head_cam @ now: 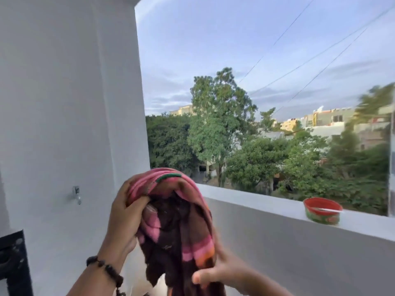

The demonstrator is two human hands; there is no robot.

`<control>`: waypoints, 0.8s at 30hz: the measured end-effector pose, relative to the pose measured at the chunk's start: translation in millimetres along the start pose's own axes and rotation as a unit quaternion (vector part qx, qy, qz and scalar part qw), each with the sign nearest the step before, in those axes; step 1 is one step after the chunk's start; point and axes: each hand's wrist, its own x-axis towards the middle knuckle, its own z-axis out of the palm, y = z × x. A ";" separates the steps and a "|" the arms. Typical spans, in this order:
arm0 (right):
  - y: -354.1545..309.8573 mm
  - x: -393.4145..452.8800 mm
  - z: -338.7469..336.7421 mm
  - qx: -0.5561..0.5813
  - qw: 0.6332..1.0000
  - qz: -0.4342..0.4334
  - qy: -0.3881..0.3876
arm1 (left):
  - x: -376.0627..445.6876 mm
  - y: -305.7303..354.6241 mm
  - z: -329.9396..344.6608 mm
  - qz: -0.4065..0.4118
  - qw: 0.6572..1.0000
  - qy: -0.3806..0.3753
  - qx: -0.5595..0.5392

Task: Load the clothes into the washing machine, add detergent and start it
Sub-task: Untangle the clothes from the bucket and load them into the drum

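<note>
Presently, at the far left, a dark metal fitting [12, 263] is showing at the frame edge, and a tap [76, 195] is projecting from the white wall [53, 103]. The left hand [125, 212], a beaded bracelet [104, 268] at its wrist, is gripping the upper fold of a pink and brown striped cloth [177, 227], fingers curled into the fabric. The right hand [220, 274] is pinching the cloth's lower edge, thumb across the front. The cloth is hanging bunched between both hands, held up before the parapet [267, 212]. No washing machine is in view. Judgement: the person is gathering one garment for loading; it should be kept bundled so no end trails, and carried low to the drum. On the ledge to the right a red tub [322, 211] is standing with a white stick across it; contents cannot be told.
</note>
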 end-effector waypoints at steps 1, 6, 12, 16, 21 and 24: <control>-5.6 -0.9 1.5 0.012 0.999 -0.018 0.024 | -0.1 3.9 4.4 -0.005 0.999 0.017 -0.033; -10.8 9.4 19.1 0.040 0.993 -0.023 0.108 | -11.6 11.6 20.9 -0.040 0.984 0.057 -0.162; -0.1 14.6 56.6 0.097 0.967 0.067 0.224 | -41.5 -17.1 13.8 -0.167 0.947 0.111 -0.252; 12.0 14.0 59.3 0.106 0.954 0.095 0.265 | -63.7 -41.8 -10.0 -0.227 0.923 0.117 -0.288; 11.1 15.0 59.2 0.109 0.964 0.079 0.229 | -90.7 -61.6 -62.9 -0.262 0.933 -0.038 -0.244; -7.6 12.8 52.0 0.043 0.984 0.020 0.171 | -105.1 -60.5 -101.8 -0.246 0.956 -0.094 -0.129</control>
